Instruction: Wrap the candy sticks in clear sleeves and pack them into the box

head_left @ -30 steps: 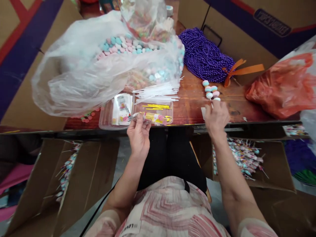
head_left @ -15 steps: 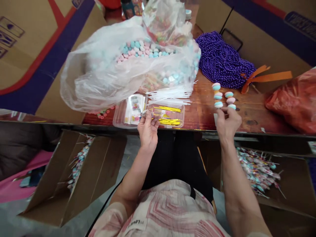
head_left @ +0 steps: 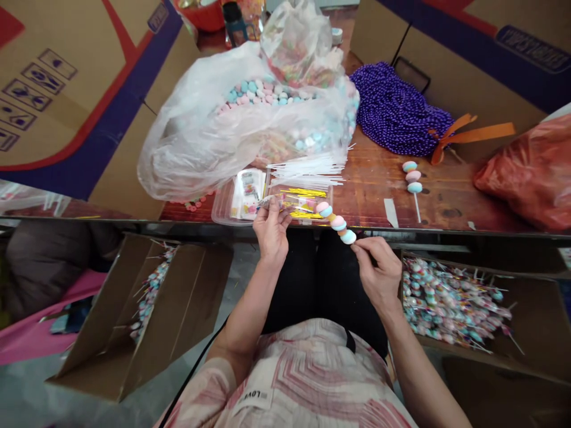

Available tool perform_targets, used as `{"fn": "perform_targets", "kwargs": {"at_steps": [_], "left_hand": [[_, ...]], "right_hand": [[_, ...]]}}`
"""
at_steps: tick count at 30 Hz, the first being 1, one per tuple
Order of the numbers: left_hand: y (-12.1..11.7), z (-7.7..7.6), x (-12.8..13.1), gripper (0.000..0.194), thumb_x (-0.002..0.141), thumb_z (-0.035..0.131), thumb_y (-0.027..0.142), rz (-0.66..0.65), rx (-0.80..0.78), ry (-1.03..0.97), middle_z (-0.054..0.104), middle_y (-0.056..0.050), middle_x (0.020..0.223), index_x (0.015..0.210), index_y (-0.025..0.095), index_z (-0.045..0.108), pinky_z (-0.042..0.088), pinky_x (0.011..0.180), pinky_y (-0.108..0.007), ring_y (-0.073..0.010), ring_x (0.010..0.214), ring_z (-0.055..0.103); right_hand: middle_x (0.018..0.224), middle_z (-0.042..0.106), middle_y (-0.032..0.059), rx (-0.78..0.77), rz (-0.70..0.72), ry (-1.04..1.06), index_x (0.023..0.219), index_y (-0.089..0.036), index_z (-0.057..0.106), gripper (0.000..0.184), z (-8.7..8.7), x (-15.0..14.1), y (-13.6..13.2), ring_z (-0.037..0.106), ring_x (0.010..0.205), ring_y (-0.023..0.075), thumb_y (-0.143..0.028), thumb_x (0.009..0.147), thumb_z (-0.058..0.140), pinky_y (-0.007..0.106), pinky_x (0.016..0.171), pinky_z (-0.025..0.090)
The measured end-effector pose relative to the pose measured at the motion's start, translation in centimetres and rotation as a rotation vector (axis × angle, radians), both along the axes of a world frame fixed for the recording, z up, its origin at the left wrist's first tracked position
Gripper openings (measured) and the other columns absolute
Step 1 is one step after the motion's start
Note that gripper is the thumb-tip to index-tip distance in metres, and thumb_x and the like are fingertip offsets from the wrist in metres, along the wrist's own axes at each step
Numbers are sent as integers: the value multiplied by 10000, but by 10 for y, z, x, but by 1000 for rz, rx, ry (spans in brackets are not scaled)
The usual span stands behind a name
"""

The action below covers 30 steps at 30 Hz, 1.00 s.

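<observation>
My left hand [head_left: 273,233] is closed on a small clear printed bag [head_left: 292,201], above the plastic tray [head_left: 222,215] at the table's front edge. Between thumb and fingers, my right hand [head_left: 379,267] pinches the stick end of a candy skewer [head_left: 338,223]. Pink, white, blue and orange pieces are threaded along it. The skewer tilts up and left, its far end close to the bag. Another candy skewer [head_left: 413,176] lies on the table to the right. The tray holds printed bags [head_left: 247,193] and yellow twist ties [head_left: 306,192].
Behind the tray are white sticks [head_left: 307,173] and a large plastic bag [head_left: 178,142] of candies. Purple cord [head_left: 397,110] and a red bag [head_left: 526,172] lie to the right. Below the table, a right carton [head_left: 526,297] and a left carton [head_left: 178,309] hold wrapped skewers.
My right hand has picked one candy skewer off the table and brought it left and down towards the clear bag. My left hand keeps its hold on the bag.
</observation>
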<state>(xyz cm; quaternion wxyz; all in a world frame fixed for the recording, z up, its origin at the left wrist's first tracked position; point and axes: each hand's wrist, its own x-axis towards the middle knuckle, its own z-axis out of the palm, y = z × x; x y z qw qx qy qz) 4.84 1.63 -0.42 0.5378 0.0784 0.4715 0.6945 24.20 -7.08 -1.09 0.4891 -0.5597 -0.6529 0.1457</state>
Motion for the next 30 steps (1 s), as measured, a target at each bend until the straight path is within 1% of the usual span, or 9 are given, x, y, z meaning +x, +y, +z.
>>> {"fn": "perform_targets", "kwargs": {"at_steps": [3,6,10,16,19,23,27,30], "left_hand": [[-2,-2,-1,366,655,881,420,4,26,37,656,56,706,813,195,641,463,608,-192,-74,591,650],[-3,-5,-4,334,681,867,406,14,52,100,648,60,697,789,189,638,479,613,-183,-59,576,635],[-2,-10,-9,322,689,863,400,-21,94,172,667,41,700,749,177,639,509,598,-192,-85,595,663],[-4,-17,-9,399,611,892,474,-51,161,232,700,28,712,738,176,658,536,580,-197,-105,595,679],[-9,-20,-3,411,598,894,486,-102,183,228,709,21,718,742,175,668,546,593,-198,-111,629,687],[-14,-20,2,387,634,880,473,-139,163,205,705,23,733,775,182,668,548,608,-200,-107,639,688],[-18,-15,5,389,665,857,493,-154,136,143,721,8,801,822,183,683,544,614,-203,-109,652,701],[-23,-11,7,407,652,870,479,-197,118,102,729,-2,821,867,185,688,558,652,-227,-118,669,707]], "right_hand": [[823,662,32,-8,23,-36,878,-239,702,104,1,4,-3,629,745,179,-187,921,622,332,693,498],[836,665,41,-22,43,-80,893,-245,714,98,1,7,-5,634,744,179,-206,922,629,333,683,508],[829,662,35,-40,87,-81,885,-241,716,110,3,8,-6,626,731,168,-192,924,625,316,668,502],[823,654,26,-40,117,-24,882,-229,710,108,4,1,-5,616,732,157,-159,912,634,303,652,484],[809,649,23,-65,132,12,872,-223,707,96,4,-4,-4,611,716,155,-170,910,638,301,639,478],[773,643,21,-106,107,54,835,-226,699,102,4,-9,-3,601,693,161,-198,911,636,309,621,470],[761,630,19,-87,82,56,823,-224,694,111,3,-13,-4,582,671,153,-197,911,632,302,596,456],[768,618,25,-79,67,11,831,-227,688,125,1,-16,-5,583,674,153,-214,930,612,297,591,464]]}}
